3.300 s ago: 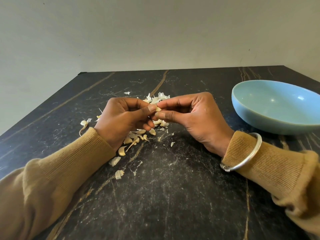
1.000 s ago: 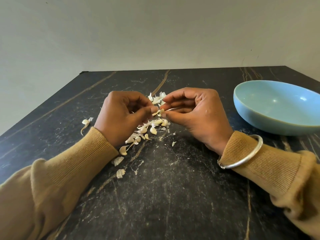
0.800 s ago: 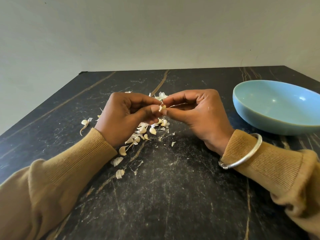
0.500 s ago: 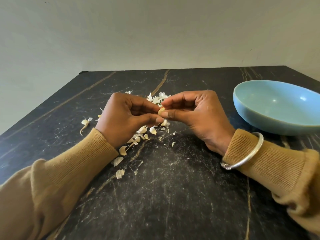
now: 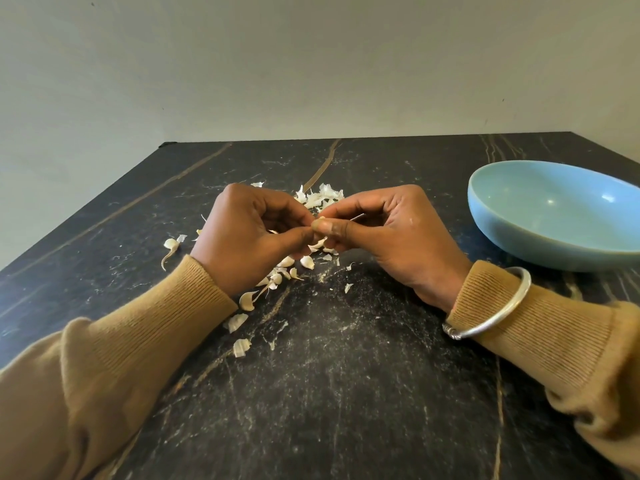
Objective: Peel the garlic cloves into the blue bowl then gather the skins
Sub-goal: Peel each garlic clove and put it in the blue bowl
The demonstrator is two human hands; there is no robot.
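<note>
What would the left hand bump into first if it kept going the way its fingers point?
The left hand points sideways at the right hand. First comes the garlic clove pinched between them, which it seems to touch; the right hand's thumb is just behind.

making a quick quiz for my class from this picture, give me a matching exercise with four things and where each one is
Things
1. blue bowl
2. silver bangle
3. garlic clove
4. heap of white skins

Places
A. pinched between the left hand and the right hand
B. on the table, just beyond the hands
C. around the right sleeve at the wrist
D. on the table, far right

Pairs: 1-D, 2-C, 3-A, 4-B
</note>
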